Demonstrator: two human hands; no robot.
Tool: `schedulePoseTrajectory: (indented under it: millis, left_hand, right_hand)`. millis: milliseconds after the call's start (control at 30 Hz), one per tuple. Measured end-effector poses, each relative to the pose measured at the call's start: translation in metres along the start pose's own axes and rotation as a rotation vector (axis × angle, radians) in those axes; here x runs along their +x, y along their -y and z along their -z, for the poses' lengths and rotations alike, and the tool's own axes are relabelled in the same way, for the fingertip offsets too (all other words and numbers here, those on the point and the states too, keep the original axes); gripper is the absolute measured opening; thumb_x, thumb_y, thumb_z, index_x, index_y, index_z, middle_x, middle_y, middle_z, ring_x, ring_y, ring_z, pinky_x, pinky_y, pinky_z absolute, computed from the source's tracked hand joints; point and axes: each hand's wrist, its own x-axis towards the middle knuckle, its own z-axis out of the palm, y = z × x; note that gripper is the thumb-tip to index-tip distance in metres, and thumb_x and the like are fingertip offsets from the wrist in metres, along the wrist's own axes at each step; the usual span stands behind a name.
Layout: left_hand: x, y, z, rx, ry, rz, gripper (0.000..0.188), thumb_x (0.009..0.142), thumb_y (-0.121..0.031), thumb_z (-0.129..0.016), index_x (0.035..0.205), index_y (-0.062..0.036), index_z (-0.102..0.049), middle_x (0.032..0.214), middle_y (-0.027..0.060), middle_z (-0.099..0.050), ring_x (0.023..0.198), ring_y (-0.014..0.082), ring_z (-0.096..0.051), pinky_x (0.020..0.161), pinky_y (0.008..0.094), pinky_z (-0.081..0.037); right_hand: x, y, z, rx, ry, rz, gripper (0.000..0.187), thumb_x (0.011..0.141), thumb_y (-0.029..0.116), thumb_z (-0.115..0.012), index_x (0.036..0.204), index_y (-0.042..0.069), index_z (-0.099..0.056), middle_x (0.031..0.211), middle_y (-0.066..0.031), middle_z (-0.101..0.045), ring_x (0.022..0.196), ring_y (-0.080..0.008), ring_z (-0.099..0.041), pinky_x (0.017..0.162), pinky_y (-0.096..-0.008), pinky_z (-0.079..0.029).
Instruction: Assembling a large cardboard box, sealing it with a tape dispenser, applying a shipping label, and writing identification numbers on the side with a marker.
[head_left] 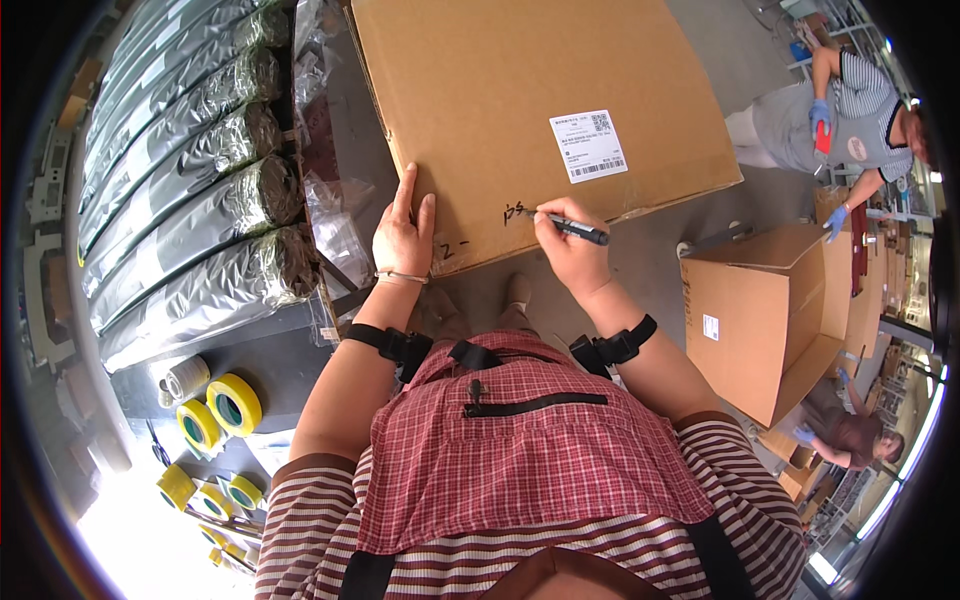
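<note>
A large brown cardboard box [480, 100] fills the top middle of the view, its broad face toward me. My right hand [573, 245] grips a black marker pen [580, 230], the tip on the cardboard at the end of some dark handwriting. Nearer the box's left corner, my left hand [403, 232] lies flat with fingers stretched out, pressing on the face and holding nothing. A white printed label [588, 147] is stuck on the box above the marker.
Several long black-wrapped rolls [190, 215] lie stacked at left. Yellow tape rolls [233, 404] sit on the dark table [290, 360] below them. An open cardboard box [735, 310] stands at right. Two people work there, one in a grey apron [870, 125] holding something red.
</note>
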Motion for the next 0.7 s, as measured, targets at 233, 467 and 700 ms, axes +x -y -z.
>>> schedulePoseTrajectory:
  millis: [233,467,700]
  left_hand:
    - [0.0008,0.0011,-0.0008,-0.015,-0.002,-0.013,0.053,0.094,-0.035,-0.054,0.144,-0.0242,-0.041,0.092,0.0191,-0.065,0.083,0.0329,-0.065,0.074,0.0411,-0.052]
    - [0.0009,0.0016,-0.0014,-0.003,-0.022,-0.035,0.053,0.094,-0.034,-0.055,0.144,-0.0243,-0.041,0.089,0.0187,-0.064,0.081,0.0327,-0.065,0.072,0.0413,-0.052]
    - [0.0002,0.003,-0.0018,-0.002,-0.022,-0.025,0.053,0.094,-0.034,-0.055,0.144,-0.0244,-0.042,0.084,0.017,-0.063,0.078,0.0313,-0.064,0.07,0.0406,-0.052]
  right_hand:
    - [-0.0041,0.0019,0.0008,0.012,0.047,-0.01,0.008,0.081,0.012,-0.067,0.084,0.005,-0.063,0.064,-0.0067,-0.062,0.055,-0.0154,-0.059,0.054,-0.0281,-0.048]
    - [-0.0044,-0.0007,-0.0008,0.023,0.049,-0.025,0.007,0.081,0.012,-0.067,0.082,0.006,-0.063,0.064,-0.0064,-0.062,0.055,-0.0153,-0.059,0.055,-0.0275,-0.048]
    - [-0.0024,0.0043,0.0024,0.004,0.049,-0.004,0.005,0.081,0.01,-0.065,0.082,0.006,-0.063,0.066,-0.0069,-0.063,0.056,-0.0163,-0.06,0.055,-0.028,-0.048]
